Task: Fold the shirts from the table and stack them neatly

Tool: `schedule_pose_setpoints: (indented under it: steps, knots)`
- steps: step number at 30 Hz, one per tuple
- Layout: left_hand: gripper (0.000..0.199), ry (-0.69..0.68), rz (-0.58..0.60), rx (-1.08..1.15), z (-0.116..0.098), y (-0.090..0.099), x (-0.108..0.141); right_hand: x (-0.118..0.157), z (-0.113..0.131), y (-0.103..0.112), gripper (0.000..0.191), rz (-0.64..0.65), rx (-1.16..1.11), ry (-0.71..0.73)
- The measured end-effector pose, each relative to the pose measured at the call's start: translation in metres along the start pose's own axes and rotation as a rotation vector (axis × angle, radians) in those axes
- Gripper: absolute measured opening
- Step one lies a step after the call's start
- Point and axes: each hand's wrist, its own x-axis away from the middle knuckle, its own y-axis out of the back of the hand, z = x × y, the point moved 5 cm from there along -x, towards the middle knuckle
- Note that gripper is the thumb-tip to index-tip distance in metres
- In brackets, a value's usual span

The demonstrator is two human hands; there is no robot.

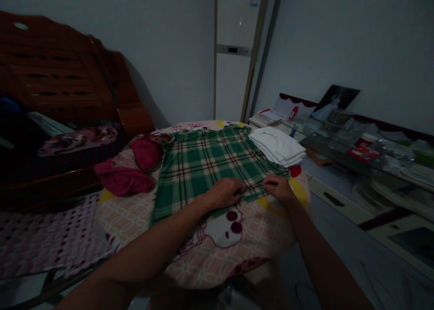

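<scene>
Wooden seat (64,77): standing at far left, with a patterned fabric (81,140) lying loose on it.
Pink cloth (124,172): lying bunched on the left part of the desk (267,237), just beside the plaid; showing no folding, so I am judging it unworked.
Green plaid cloth (203,158): spreading nearly flat across the middle of the desk, far edge slightly rumpled; this is the piece being handled. Judging progress: laying-out is looking mostly done; no finished fold is showing, so folding is appearing left over.
Left hand (224,193): resting over the plaid's near edge, its forearm crossing the near left part. Fingers are curling inward, nearly closed; whether they are pinching fabric, I cannot tell in this dim light.
White cloth (278,145): lying folded in layers at the desk's right side, close along the plaid's right edge; judging by its neat layers, this 1 is looking complete.
Right hand (280,190): hovering at or touching the plaid's near right edge, slightly apart from the left. Fingers are bending toward the thumb with little gap; a hold on the hem is seeming likely, but I am not confirming it.
Tally: 1 folded, 1 spreading under the hands, 1 bunched.
</scene>
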Motion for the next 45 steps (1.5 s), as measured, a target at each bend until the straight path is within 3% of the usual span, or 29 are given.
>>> schedule_pose_setpoints:
  steps: [4,13,19,24,27,30,33,36,38,42,45]
  knots:
    - [0.011,-0.066,0.043,0.025,-0.013,-0.005,0.000,-0.002,-0.005,0.001,0.013,-0.020,-0.039,-0.070]
    - [0.012,-0.052,0.106,-0.153,-0.023,-0.023,-0.003,-0.003,-0.006,0.003,0.014,-0.034,-0.032,-0.147]
    - [0.013,-0.092,0.041,-0.002,-0.027,-0.020,-0.004,-0.001,0.000,0.008,0.015,-0.112,-0.027,-0.069]
    - [0.012,-0.204,0.083,0.098,-0.033,-0.026,-0.004,-0.001,0.000,0.006,0.015,-0.137,0.001,-0.017]
    - [0.012,-0.235,0.093,0.208,-0.029,-0.016,-0.001,-0.001,-0.001,0.005,0.016,-0.139,0.021,-0.011]
    - [0.015,-0.161,0.054,0.298,-0.011,0.012,0.003,0.000,-0.002,0.007,0.017,-0.160,0.040,-0.024]
    - [0.015,0.050,-0.064,0.285,0.017,0.049,0.014,0.002,-0.002,0.008,0.016,-0.171,0.057,-0.057]
    - [0.013,0.144,-0.040,0.274,0.028,0.065,0.031,0.002,-0.003,0.009,0.014,-0.164,0.058,-0.060]
    - [0.013,0.144,0.045,0.288,0.025,0.062,0.044,0.002,-0.004,0.009,0.014,-0.157,0.055,-0.054]
    - [0.009,0.172,0.232,0.223,0.009,0.037,0.072,0.003,-0.006,0.009,0.014,-0.159,0.045,-0.049]
    - [0.006,0.269,0.266,0.055,0.003,0.023,0.087,0.004,-0.006,0.011,0.015,-0.196,0.043,-0.057]
